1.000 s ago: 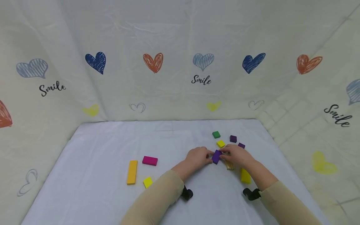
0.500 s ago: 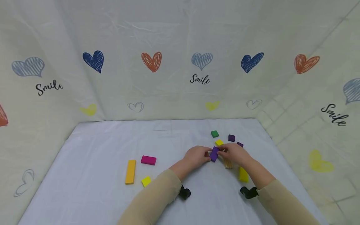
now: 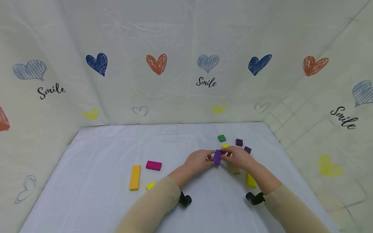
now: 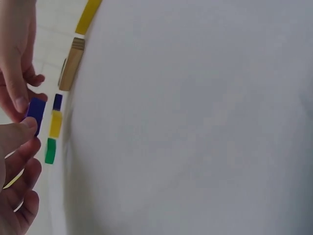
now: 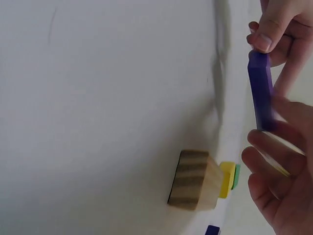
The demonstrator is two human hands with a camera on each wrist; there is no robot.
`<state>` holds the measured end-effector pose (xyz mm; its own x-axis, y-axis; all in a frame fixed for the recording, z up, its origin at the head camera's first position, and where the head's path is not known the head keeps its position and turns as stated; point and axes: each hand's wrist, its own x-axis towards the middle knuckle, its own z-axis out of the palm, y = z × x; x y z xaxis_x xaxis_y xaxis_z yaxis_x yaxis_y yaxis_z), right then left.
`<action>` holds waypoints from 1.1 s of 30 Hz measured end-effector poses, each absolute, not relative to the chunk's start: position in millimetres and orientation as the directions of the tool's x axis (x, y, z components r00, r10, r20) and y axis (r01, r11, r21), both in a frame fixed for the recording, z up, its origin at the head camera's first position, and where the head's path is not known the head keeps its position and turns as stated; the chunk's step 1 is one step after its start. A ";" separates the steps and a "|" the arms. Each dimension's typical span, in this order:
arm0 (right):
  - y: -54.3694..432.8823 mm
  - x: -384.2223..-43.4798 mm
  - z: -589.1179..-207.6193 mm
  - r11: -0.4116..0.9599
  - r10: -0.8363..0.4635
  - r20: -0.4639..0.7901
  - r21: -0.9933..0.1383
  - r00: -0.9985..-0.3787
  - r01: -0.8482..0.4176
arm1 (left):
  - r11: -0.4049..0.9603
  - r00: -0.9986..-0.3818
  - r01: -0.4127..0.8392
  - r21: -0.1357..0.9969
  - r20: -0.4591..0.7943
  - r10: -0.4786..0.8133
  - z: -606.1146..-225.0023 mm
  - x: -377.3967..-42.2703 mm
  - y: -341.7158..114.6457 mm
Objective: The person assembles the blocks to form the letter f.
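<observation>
A purple rectangular block (image 3: 217, 157) is held between both hands, raised over the white cloth on the right of the table. My left hand (image 3: 198, 161) pinches its left side between thumb and fingers. From the other side my right hand (image 3: 240, 158) pinches it too; in the right wrist view the block (image 5: 260, 90) spans from one hand to the other. Just below the right hand lies a striped wooden block (image 3: 235, 169), partly hidden in the head view and plain in the right wrist view. Behind that hand a yellow block (image 3: 225, 146) is partly covered.
A green block (image 3: 221, 138) and dark purple blocks (image 3: 239, 142) lie farther back. A long yellow block (image 3: 251, 180) is beside the right forearm. To the left are an orange block (image 3: 135, 177), a magenta block (image 3: 153, 165) and a small yellow block (image 3: 150, 185) partly behind the sleeve.
Both hands have shifted a little left and away with the purple block, which now stands steeper in view. More of the wooden block and the rear purple block shows.
</observation>
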<state>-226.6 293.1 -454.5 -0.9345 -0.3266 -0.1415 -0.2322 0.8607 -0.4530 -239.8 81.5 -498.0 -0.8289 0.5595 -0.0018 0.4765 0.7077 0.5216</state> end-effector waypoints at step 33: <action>200.9 -198.6 -472.2 0.700 -0.583 -0.188 -0.610 -0.790 -0.371 | 0.788 -0.900 0.333 0.518 -0.076 0.430 -494.6 -157.2 -13.1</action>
